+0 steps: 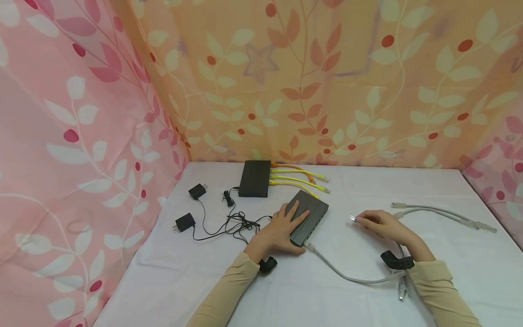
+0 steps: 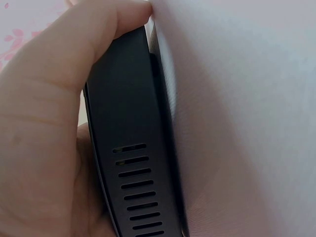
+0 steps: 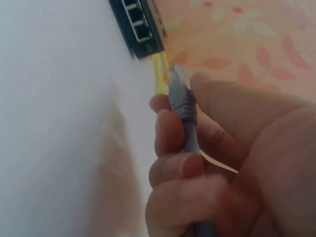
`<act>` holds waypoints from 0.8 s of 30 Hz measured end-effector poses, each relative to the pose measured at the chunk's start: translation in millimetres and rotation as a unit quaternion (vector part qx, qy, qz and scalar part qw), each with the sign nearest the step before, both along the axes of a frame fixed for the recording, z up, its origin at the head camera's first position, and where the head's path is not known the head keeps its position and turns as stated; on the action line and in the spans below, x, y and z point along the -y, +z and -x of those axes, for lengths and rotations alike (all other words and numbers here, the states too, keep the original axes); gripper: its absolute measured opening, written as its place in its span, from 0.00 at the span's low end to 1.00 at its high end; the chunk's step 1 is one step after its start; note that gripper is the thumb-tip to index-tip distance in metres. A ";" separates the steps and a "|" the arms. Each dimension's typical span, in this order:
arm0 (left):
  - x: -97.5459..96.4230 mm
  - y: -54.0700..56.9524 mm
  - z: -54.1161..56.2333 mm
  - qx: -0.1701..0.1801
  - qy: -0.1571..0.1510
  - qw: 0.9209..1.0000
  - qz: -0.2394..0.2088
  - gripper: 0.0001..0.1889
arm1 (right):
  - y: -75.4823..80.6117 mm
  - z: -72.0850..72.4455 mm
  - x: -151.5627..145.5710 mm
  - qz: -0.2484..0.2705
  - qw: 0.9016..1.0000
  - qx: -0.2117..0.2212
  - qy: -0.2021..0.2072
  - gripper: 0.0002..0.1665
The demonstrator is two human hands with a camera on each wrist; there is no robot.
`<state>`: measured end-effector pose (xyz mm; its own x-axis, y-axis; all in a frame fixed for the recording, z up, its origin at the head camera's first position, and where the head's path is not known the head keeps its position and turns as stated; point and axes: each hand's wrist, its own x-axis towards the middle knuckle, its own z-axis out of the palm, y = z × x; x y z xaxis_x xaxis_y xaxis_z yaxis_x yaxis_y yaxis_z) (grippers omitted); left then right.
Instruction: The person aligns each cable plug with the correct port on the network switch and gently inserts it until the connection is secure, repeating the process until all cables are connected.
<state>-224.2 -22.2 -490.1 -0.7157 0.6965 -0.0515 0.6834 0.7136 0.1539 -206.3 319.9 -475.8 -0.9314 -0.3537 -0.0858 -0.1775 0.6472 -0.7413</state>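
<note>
A dark grey network switch (image 1: 316,206) lies on the white cloth, its row of ports facing right. My left hand (image 1: 278,230) holds it, fingers spread over its top and thumb round the near corner. In the left wrist view its slotted side wall (image 2: 123,94) shows beside the thumb. A grey network cable (image 1: 335,270) is plugged in at the port row's near end. To the right, my right hand (image 1: 382,225) pinches the clear-tipped plug (image 3: 178,94) of another grey network cable, pointed left toward the ports and apart from them. Part of that cable is hidden by the hand.
A second black switch (image 1: 254,179) stands behind, with yellow cables (image 1: 300,178) and an orange cable (image 1: 292,166) in it. Two black power adapters (image 1: 185,222) and tangled black cords (image 1: 241,223) lie left. More grey cables (image 1: 445,211) lie at right.
</note>
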 end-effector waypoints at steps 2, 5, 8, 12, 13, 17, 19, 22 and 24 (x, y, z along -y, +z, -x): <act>-0.1 0.5 0.0 -0.001 0.000 1.000 0.002 0.57 | -3.1 1.0 3.7 0.025 0.999 0.023 -0.003 0.19; -0.1 1.9 -0.1 -0.002 -0.001 1.000 0.007 0.57 | -8.0 2.0 9.3 0.062 0.997 0.050 0.006 0.19; 0.0 3.0 -0.4 -0.001 -0.003 1.000 0.009 0.57 | -11.8 2.4 16.7 0.088 0.994 0.071 0.010 0.20; 0.5 4.1 -0.7 0.000 -0.004 1.000 0.007 0.57 | -14.4 1.8 28.6 0.103 0.991 0.087 0.011 0.21; 0.6 4.3 -0.7 0.000 -0.005 1.000 0.006 0.57 | -15.0 1.5 31.5 0.106 0.990 0.090 0.010 0.21; 0.5 3.9 -0.4 0.000 -0.005 1.000 0.005 0.57 | -16.7 -0.3 42.0 0.122 0.988 0.091 0.024 0.19; 0.4 3.4 -0.2 -0.002 -0.005 1.000 0.005 0.57 | -17.4 -1.4 46.9 0.130 0.987 0.088 0.033 0.19; 0.4 2.4 0.2 -0.003 -0.006 1.000 0.004 0.57 | -18.4 -3.3 53.9 0.140 0.986 0.083 0.047 0.18; 0.4 1.6 0.5 -0.004 -0.006 1.000 0.005 0.57 | -19.8 -4.4 58.3 0.145 0.984 0.087 0.049 0.19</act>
